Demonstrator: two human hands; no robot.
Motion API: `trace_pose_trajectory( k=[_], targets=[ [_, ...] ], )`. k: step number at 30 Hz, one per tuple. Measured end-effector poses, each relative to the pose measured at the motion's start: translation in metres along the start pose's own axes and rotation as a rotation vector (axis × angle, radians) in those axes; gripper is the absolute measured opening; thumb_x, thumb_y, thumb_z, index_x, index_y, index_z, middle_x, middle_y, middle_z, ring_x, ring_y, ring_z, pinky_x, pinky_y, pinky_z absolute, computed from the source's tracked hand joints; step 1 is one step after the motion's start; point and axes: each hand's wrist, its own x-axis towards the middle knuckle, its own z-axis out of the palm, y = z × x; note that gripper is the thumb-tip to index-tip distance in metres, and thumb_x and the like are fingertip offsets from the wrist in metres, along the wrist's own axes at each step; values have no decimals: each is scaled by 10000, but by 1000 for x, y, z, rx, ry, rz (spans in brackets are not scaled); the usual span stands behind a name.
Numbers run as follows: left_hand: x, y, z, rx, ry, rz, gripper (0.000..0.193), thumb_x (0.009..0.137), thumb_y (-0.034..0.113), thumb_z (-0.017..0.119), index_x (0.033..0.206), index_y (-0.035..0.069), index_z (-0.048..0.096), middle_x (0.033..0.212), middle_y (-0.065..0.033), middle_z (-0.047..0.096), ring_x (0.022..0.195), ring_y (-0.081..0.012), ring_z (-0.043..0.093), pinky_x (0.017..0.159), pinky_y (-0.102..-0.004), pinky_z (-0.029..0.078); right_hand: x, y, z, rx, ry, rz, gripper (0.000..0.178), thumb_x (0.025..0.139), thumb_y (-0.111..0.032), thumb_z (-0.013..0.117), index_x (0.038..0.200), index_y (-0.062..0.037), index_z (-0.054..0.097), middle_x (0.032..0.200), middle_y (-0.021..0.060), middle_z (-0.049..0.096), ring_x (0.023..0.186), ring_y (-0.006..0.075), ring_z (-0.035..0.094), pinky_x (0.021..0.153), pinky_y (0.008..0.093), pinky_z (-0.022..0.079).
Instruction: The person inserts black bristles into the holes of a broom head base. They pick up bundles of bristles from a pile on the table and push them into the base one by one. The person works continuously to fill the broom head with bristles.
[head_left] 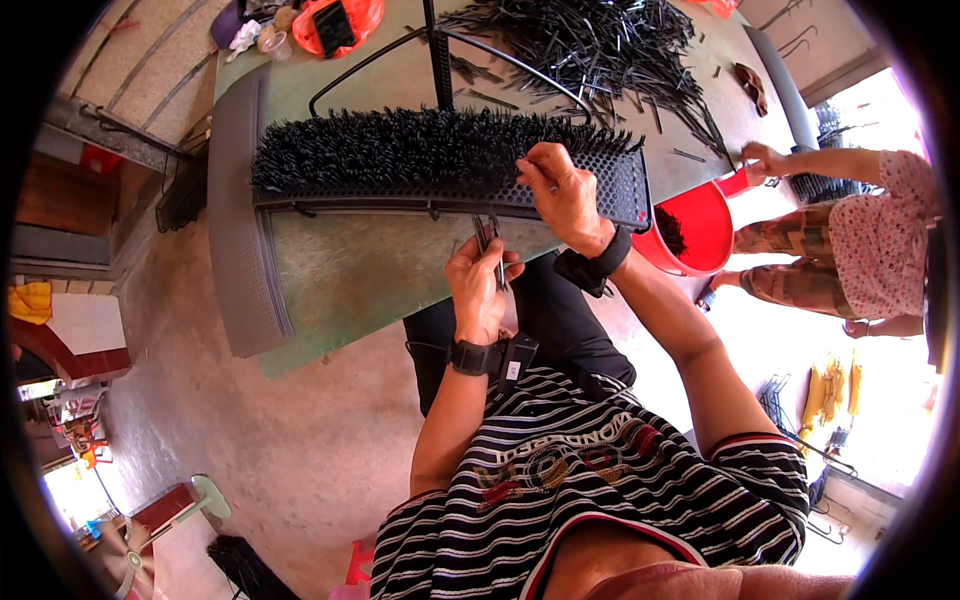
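A long black panel [615, 185] full of small holes lies across a wire stand at the table's near side. Dense rows of upright black pieces [380, 150] fill most of it; bare holes show along its near edge and right end. My right hand [570, 195] is over the panel's right part, thumb and fingers pinched at the edge of the rows; what is between them is too small to make out. Below the panel's near edge, my left hand [478, 285] grips a few thin dark strips [488, 238], pointing up toward the panel.
A heap of loose black strips [600, 50] covers the table's far side. A red bucket [700, 262] with dark pieces stands at the right, near another person's hand [765, 162]. A phone [333, 28] lies on an orange bag at the far left. A wire frame [440, 60] rises behind the panel.
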Motion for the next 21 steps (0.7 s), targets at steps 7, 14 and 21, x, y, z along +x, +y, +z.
trace_pose_trajectory(
  k=[7, 14, 21],
  targets=[
    [-5, 8, 4, 13, 20, 1, 77, 828, 46, 627, 902, 28, 615, 806, -52, 624, 640, -165, 617, 538, -296, 514, 19, -12, -11, -451, -241, -358, 101, 797, -100, 625, 881, -54, 593, 786, 91, 574, 646, 294, 585, 523, 361, 467],
    [-10, 10, 8, -66, 64, -19, 138, 806, 31, 648, 938, 14, 608, 812, -66, 637, 641, -181, 627, 558, -296, 527, 20, -12, -11, -435, -254, -304, 178, 767, -194, 678, 835, -46, 606, 732, 84, 581, 603, 275, 587, 502, 361, 457],
    [-9, 6, 12, -95, 11, 18, 132, 827, 19, 620, 955, -4, 598, 809, -79, 631, 641, -182, 627, 550, -301, 536, -17, -15, -9, -10, -420, 282, 231, 750, -207, 691, 786, 19, 661, 647, 135, 646, 556, 226, 639, 519, 313, 488]
  ],
)
